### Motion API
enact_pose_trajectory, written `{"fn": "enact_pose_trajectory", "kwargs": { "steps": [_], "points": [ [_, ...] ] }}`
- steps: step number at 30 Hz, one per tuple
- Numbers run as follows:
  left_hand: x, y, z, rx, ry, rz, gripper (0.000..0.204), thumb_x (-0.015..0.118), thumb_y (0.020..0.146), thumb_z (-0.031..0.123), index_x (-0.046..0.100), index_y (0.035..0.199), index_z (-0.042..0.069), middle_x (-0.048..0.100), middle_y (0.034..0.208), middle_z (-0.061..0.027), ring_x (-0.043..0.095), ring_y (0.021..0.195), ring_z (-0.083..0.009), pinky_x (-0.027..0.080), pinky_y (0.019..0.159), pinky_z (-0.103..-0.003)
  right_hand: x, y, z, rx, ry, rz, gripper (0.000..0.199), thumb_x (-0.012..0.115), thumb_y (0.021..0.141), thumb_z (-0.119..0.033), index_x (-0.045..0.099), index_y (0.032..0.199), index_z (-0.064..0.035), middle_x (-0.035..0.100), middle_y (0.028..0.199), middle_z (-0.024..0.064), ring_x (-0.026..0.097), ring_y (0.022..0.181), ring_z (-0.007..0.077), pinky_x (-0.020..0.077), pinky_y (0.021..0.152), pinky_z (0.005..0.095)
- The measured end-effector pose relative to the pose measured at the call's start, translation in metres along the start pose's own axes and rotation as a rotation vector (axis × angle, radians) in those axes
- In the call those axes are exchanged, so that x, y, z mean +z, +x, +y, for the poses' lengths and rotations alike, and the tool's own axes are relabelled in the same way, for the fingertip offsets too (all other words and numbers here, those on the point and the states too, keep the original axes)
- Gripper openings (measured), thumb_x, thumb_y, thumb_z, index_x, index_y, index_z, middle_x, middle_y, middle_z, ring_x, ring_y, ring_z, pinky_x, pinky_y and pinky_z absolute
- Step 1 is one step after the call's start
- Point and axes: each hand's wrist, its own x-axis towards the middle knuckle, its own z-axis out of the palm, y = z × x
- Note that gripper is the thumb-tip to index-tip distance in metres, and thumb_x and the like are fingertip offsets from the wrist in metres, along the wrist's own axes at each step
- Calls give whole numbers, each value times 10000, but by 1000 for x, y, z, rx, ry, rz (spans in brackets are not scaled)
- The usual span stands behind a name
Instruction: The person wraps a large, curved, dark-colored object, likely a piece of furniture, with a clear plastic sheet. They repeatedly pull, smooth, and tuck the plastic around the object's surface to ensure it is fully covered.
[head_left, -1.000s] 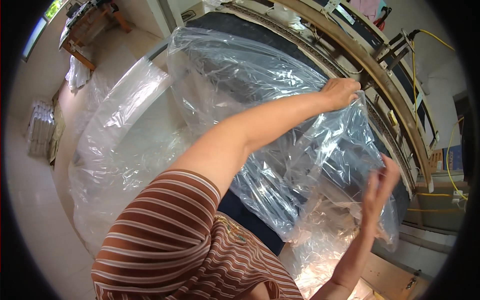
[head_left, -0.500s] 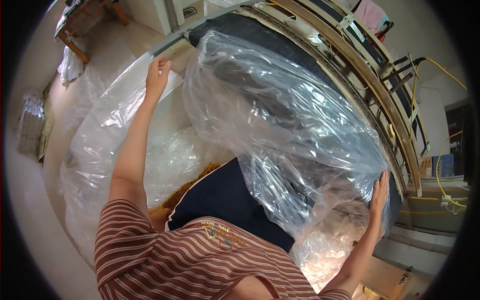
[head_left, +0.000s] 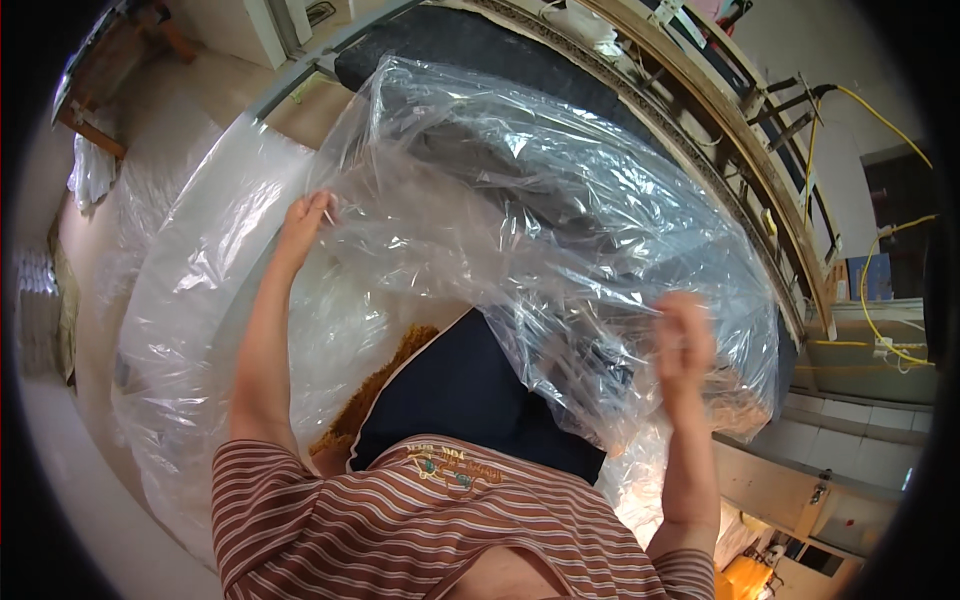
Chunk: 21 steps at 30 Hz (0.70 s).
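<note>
A clear, crinkled plastic sheet [head_left: 450,210] spreads over a dark work surface [head_left: 480,55] in front of me. My left hand [head_left: 306,218] pinches the sheet's left edge, fingers closed, and the film stretches rightward from it. Over the right part of the sheet is my right hand [head_left: 686,345], its fingers smeared by motion. Whether it grips the film cannot be made out. The near side of the sheet hangs in folds onto the dark blue cloth [head_left: 440,390] across my lap.
More clear film [head_left: 215,250] drapes at the left, beside a grey metal bar [head_left: 285,90]. A machine frame with wooden rails [head_left: 730,110] curves along the far right side. Yellow cables [head_left: 880,115] hang at the right. A brown furry seat edge [head_left: 385,380] shows beside my lap.
My left hand has come down from the upper left and closed on the sheet's edge, drawing it leftward. My right hand has left the sheet's right edge and moved inward to the left.
</note>
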Motion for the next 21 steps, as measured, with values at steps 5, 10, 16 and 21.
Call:
{"fn": "enact_pose_trajectory", "kwargs": {
  "steps": [5,10,16,21],
  "points": [
    [13,-56,96,362,195,370,347,562,929,299,583,1151,33,562,775,11,486,668,-63,406,621,-217,111,-13,-20,12,-4,-579,263,650,823,-248,618,1007,-64,648,929,139,616,744,336,488,633,375],
    [23,-117,187,337,0,243,369,515,951,198,507,1276,23,493,737,42,363,538,-10,281,485,-165,33,34,3,116,403,-537,177,615,862,-183,629,1010,-87,654,895,48,616,870,165,484,791,302],
    [134,-187,230,635,-247,-447,417,590,872,120,520,1268,9,675,983,-75,601,608,-106,484,594,-217,-294,17,152,288,-50,743,245,567,910,-248,591,1061,-56,567,951,7,507,849,113,424,728,239],
    [248,-211,261,998,-148,-908,412,590,784,14,574,1196,3,648,888,-125,636,747,-269,488,678,-301,-267,-40,68,218,-109,742,241,542,921,-254,614,1047,-62,608,984,31,533,845,107,440,752,239]
  ]
}}
